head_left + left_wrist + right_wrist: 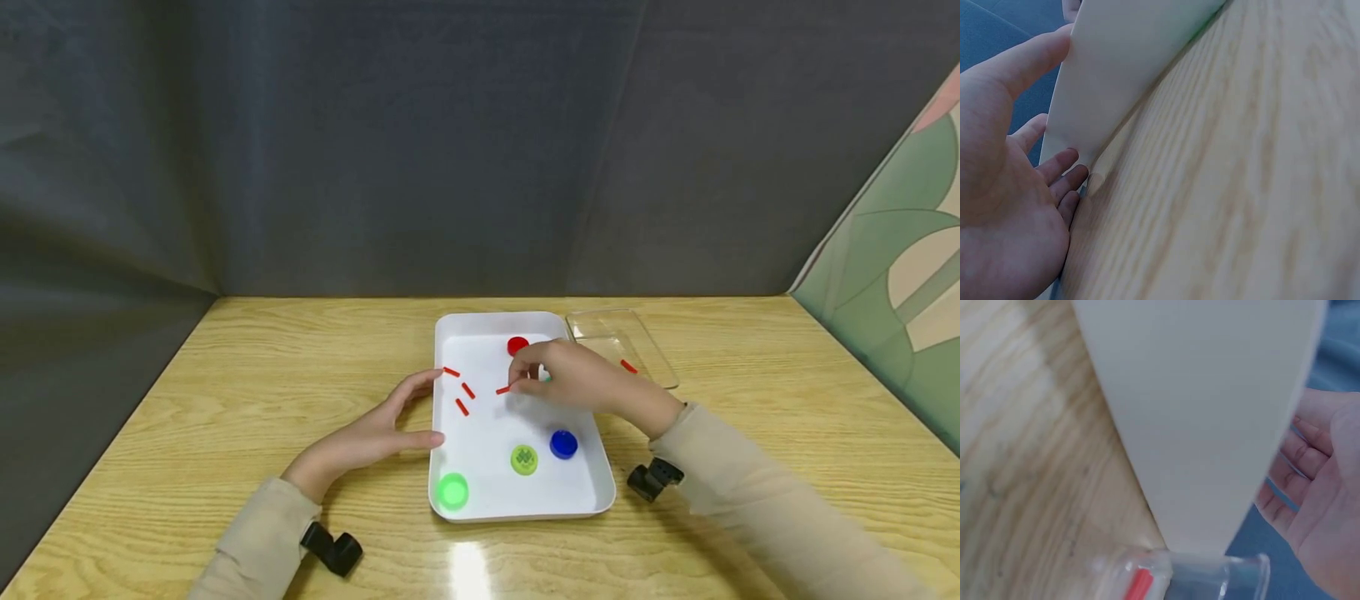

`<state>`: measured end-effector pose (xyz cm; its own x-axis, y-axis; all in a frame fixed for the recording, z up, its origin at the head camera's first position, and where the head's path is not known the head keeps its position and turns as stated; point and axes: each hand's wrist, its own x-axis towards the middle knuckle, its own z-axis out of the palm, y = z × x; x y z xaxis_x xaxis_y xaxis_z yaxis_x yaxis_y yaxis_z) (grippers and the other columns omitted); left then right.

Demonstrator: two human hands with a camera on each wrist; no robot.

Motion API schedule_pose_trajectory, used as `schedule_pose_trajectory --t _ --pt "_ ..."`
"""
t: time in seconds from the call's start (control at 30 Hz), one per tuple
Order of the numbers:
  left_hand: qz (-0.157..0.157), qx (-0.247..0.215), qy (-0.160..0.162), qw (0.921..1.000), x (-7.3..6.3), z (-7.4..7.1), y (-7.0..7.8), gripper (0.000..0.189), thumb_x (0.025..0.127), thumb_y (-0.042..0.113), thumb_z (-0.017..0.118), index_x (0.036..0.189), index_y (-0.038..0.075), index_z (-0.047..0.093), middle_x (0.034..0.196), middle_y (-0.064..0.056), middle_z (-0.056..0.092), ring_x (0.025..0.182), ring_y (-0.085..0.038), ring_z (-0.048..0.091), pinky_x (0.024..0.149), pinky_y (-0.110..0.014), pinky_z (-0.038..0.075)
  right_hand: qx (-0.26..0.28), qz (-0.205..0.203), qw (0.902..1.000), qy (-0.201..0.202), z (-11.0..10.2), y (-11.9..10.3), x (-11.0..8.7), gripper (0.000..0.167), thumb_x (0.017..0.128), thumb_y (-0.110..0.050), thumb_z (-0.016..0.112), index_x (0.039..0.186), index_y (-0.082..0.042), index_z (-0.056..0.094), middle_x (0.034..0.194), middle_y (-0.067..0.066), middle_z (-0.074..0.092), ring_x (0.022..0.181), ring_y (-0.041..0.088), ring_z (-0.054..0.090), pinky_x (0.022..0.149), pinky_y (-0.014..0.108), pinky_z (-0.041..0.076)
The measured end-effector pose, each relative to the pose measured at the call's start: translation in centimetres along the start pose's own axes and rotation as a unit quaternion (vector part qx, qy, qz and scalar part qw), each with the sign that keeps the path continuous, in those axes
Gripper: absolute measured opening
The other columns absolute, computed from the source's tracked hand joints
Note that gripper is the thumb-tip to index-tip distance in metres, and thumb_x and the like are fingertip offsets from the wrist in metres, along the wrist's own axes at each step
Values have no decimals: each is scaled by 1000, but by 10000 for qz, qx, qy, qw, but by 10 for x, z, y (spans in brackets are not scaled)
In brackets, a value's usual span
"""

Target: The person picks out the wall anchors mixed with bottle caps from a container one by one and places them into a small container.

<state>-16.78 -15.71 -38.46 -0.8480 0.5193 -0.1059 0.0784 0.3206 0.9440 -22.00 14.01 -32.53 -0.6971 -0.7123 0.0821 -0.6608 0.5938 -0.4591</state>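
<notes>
A white tray (487, 515) lies on the table. My left hand (375, 429) rests at its left wall with thumb and fingers spread; in the left wrist view the fingertips touch the tray's side. Over the tray, my right hand (573, 377) pinches one end of a small red stick (502, 390) between thumb and finger. To the left of it several more red sticks (468, 391) are scattered on the tray floor. The tray wall hides my right fingertips in the right wrist view.
The tray also holds a red cap (517, 346), a blue cap (564, 444), a yellow-green cap (524, 459) and a bright green cap (452, 492). A teal thing is mostly covered by my right hand. Right of the tray, a clear box (660, 354) holds a red stick (628, 366).
</notes>
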Motion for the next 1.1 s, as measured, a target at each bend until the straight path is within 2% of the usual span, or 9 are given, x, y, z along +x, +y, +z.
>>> schedule_pose_trajectory --t 0.23,0.5,0.7,0.87,0.93,1.07,1.1 --pt "-4 11 -19 10000 0 -1 0 84 91 31 74 156 27 22 159 -8 22 147 -30 15 116 -61 9 154 215 9994 220 -9 -5 -12 4 90 -13 75 93 -14 72 85 -8 66 77 11 56 66 29 49" --pt "35 -17 -48 10000 1 -1 -2 84 91 31 74 157 27 21 159 -8 21 148 -29 14 116 -61 9 86 191 9982 569 -14 -4 -21 6 90 -12 75 91 -17 71 85 -7 68 76 10 57 69 31 50" --pt "66 -23 -54 10000 2 0 -1 84 90 31 74 156 26 22 158 -8 23 147 -29 16 116 -60 10 75 488 9967 650 -20 0 -31 4 91 -13 74 92 -16 71 86 -6 68 77 13 57 69 31 48" --pt "44 6 -60 10000 2 1 -1 85 90 33 75 156 27 23 159 -8 22 147 -29 15 116 -60 10 130 862 9929 810 -24 5 -38 3 91 -13 74 93 -12 71 86 -7 64 83 15 56 76 37 48" --pt "37 27 -62 10000 2 1 -1 85 90 33 75 156 27 22 159 -8 22 147 -29 15 116 -60 10 112 957 9917 846 -26 8 -40 4 91 -13 73 94 -12 71 86 -6 64 83 16 56 73 36 49" --pt "21 33 -77 10000 3 0 -1 85 90 33 74 156 27 22 159 -8 22 147 -29 15 116 -61 11 187 999 9911 859 -30 14 -43 3 93 -10 71 96 -10 71 88 0 65 74 18 56 57 31 50" --pt "14 35 -83 10000 3 0 -1 85 90 33 74 157 27 21 159 -8 22 147 -29 14 116 -61 10 166 992 9909 892 -31 16 -44 3 92 -10 71 95 -10 71 88 1 66 73 18 57 58 32 51"
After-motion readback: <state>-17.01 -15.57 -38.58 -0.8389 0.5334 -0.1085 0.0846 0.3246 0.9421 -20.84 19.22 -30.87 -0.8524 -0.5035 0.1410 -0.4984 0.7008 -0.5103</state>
